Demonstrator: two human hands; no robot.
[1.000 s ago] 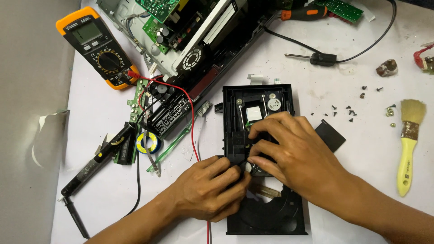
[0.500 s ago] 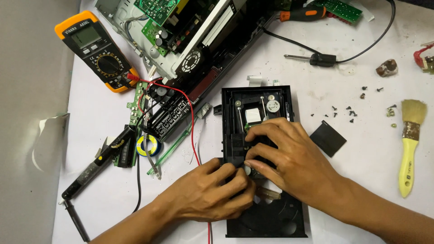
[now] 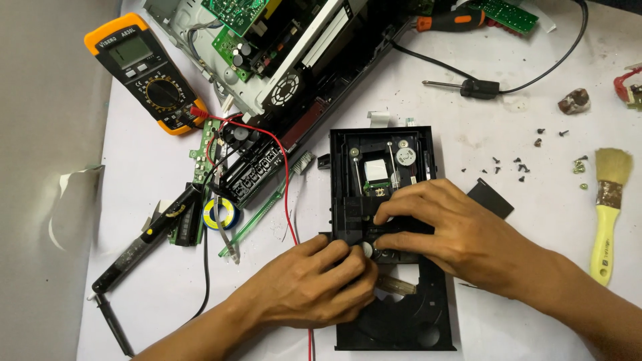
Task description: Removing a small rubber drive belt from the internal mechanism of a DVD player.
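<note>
Both sets of fingers are down in the middle of the black disc drive mechanism (image 3: pixel 391 241). The left hand (image 3: pixel 314 284) is pinching a small round whitish part (image 3: pixel 367 251) at the drive's centre, while the right hand (image 3: pixel 461 237) is pressed on the crossbar, fingers curled, not clearly gripping anything. As for progress, I'd say it's mid-teardown: the drive is out of the silver player chassis (image 3: pixel 281 60) and loose screws (image 3: pixel 518 164) are scattered on the counter (image 3: pixel 468 120), but the mechanism is still assembled. The drive lies flat, long axis running away from the person, tray end nearest. Multimeter (image 3: pixel 150 73) far left, brush (image 3: pixel 608 214) far right.
</note>
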